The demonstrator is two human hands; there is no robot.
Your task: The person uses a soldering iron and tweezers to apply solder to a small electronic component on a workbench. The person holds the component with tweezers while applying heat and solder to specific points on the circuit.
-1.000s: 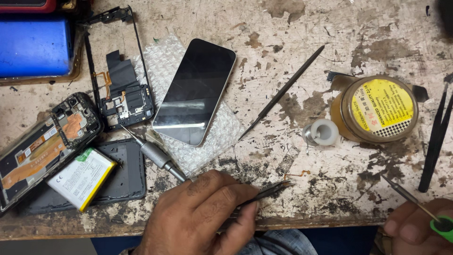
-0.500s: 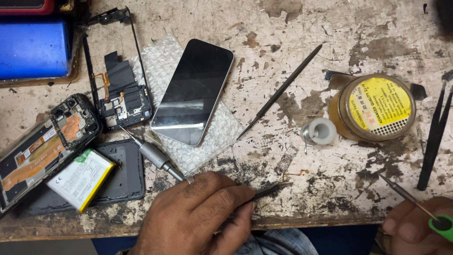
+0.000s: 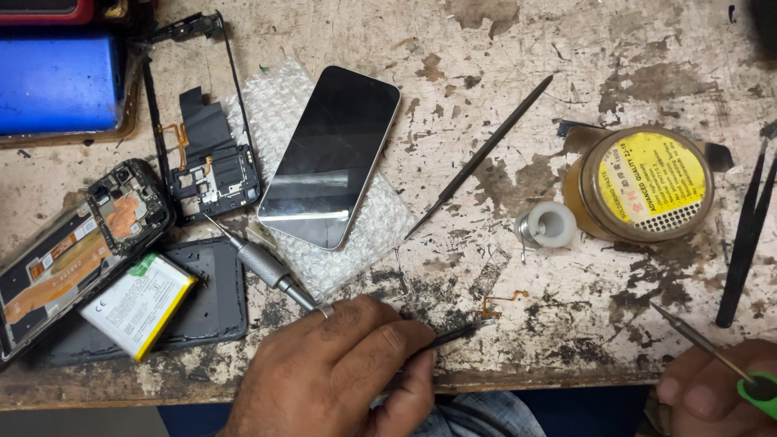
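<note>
Nearest the front edge of the workbench (image 3: 566,48), the left hand (image 3: 340,376) rests knuckles up, its fingers closed narrowly around a thin dark tool (image 3: 453,334), likely tweezers. The tool's long axis runs from the hand out to the right and slightly away, along the bench edge, and its tip ends just beside a small orange flex strip (image 3: 502,302) lying loose on the stained surface. That strip sits to the right of the left fingertips, beyond the tool's point, and the left hand is clearly the nearer of the two.

At the front right corner the right hand (image 3: 712,392) is curled shut on a screwdriver with a green handle (image 3: 757,387) (only part of the handle shows), its metal shaft slanting up and left toward the middle of the bench, well apart from the strip.

Just behind the left hand a silver screwdriver (image 3: 263,265) lies diagonally, touching the hand at its near end. Left of it, a white and yellow battery (image 3: 137,303) rests on a dark back cover (image 3: 214,299), beside an opened phone body (image 3: 73,251).

Farther back, a phone (image 3: 332,154) lies screen up on bubble wrap (image 3: 283,105), with a black pry stick (image 3: 481,154) to its right, then a small white solder spool (image 3: 550,224) and a round tin with a yellow label (image 3: 647,182).
</note>
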